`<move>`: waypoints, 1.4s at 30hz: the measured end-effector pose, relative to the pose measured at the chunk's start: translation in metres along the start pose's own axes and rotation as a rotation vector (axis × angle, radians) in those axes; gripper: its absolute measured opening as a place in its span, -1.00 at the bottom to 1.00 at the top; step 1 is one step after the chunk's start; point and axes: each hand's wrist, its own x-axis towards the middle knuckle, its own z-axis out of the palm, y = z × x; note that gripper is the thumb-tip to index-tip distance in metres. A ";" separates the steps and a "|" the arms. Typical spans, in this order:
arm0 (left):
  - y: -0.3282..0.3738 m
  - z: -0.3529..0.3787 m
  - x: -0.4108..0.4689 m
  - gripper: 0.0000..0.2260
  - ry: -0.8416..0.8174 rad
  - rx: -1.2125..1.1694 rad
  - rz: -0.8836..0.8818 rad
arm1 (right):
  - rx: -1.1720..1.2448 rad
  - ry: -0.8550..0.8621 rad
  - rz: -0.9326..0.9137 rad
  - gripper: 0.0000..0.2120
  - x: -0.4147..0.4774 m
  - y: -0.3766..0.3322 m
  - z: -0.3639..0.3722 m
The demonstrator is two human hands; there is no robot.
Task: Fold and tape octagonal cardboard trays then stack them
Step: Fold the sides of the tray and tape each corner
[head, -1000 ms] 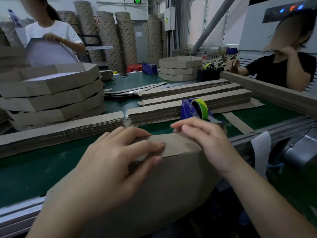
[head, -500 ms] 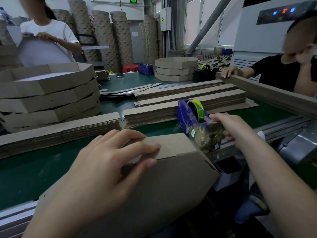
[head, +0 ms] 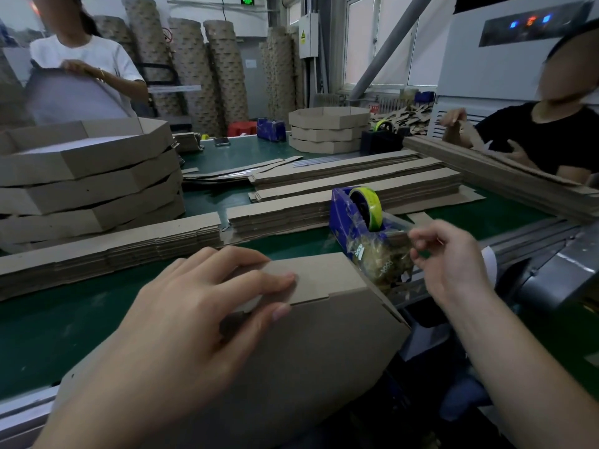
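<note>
Brown corrugated-cardboard octagonal tray [head: 324,338] sits half-made at the near edge of the green conveyor belt [head: 64,319] — left hand [head: 194,312] flat, pressing its folded flap. Right hand [head: 453,260] curls at the blue tape dispenser [head: 343,218]; whether it holds tape, I can't tell. Taping and stacking look undone — the stack of finished cardboard trays [head: 97,179] waits at the left.

Brown cardboard tray [head: 324,338], tilted, flap folded, tape dispenser [head: 341,217] beside

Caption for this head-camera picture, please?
Left hand presses a folded cardboard tray while the right hand pinches at a blue tape dispenser.
</note>
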 end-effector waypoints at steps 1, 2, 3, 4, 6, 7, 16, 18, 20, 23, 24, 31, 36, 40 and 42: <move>0.000 0.000 0.000 -0.72 0.000 0.003 0.002 | -0.025 -0.017 -0.037 -0.69 -0.004 0.003 -0.004; 0.000 0.000 0.000 -0.72 0.000 0.005 0.003 | -0.117 -0.015 -0.081 -0.67 -0.006 0.007 -0.008; 0.000 0.000 0.001 -0.72 -0.002 0.006 0.003 | -0.286 0.000 -0.133 -0.71 -0.008 0.010 -0.012; 0.000 -0.001 0.001 -0.72 -0.004 0.007 0.002 | -0.500 0.029 -0.187 -0.75 -0.008 0.011 -0.017; 0.000 -0.001 0.001 -0.71 -0.007 0.011 0.001 | -0.854 0.130 -0.301 -0.73 -0.009 0.011 -0.024; 0.000 0.000 0.001 -0.71 -0.008 0.014 0.001 | -0.900 0.174 -0.346 -0.72 -0.011 0.009 -0.026; 0.002 0.002 0.005 -0.74 0.003 0.014 0.010 | -0.200 -0.177 -0.347 -0.90 -0.097 -0.027 0.032; 0.002 0.003 0.006 -0.75 0.009 0.020 0.021 | -0.064 -0.284 -0.216 -0.83 -0.127 -0.026 0.044; 0.001 0.003 0.006 -0.75 0.007 0.020 0.028 | 0.015 -0.373 -0.075 -0.75 -0.149 -0.021 0.055; 0.000 0.003 0.005 -0.75 0.005 0.020 0.028 | 0.048 -0.347 0.124 -0.77 -0.161 -0.009 0.066; 0.000 0.003 0.005 -0.76 0.005 0.021 0.029 | 0.044 -0.323 0.168 -0.70 -0.161 -0.007 0.069; -0.004 0.001 0.002 -0.74 -0.017 0.013 0.024 | 0.056 -0.223 0.225 -0.66 -0.165 -0.005 0.079; -0.003 0.000 0.001 -0.77 -0.023 -0.011 0.016 | 0.025 -0.232 0.224 -0.69 -0.164 -0.005 0.078; -0.003 -0.004 0.001 -0.78 -0.074 -0.001 0.037 | -0.001 -0.271 0.247 -0.70 -0.163 -0.005 0.075; -0.003 -0.006 0.001 -0.72 -0.124 0.046 0.050 | -0.037 -0.300 0.249 -0.68 -0.162 -0.005 0.074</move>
